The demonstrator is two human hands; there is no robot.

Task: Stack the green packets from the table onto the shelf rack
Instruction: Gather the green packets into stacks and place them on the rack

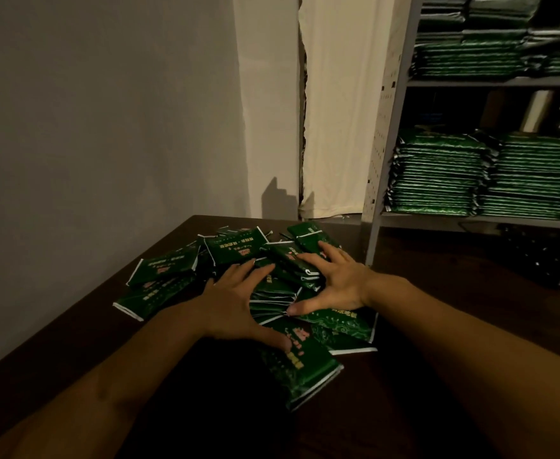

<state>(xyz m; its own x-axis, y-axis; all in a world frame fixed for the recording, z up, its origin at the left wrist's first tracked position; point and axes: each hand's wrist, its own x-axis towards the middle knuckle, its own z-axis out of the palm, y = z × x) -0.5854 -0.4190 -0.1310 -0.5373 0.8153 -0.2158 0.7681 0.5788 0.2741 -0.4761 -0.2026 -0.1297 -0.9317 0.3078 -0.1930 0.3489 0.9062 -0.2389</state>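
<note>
- Head cam: left hand (230, 304) and right hand (333, 283) both spread flat, pressing on the messy green packets (239, 250) pile
- shelf rack (391, 127) off right, already loaded

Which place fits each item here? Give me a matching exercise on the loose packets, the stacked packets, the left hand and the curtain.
Items:
1. loose packets
2. stacked packets
3. left hand
4. curtain

Places:
A. on the shelf rack
B. behind the table's far edge
C. piled on the table
D. spread over the pile's left side

Pairs: 1-C, 2-A, 3-D, 4-B
</note>
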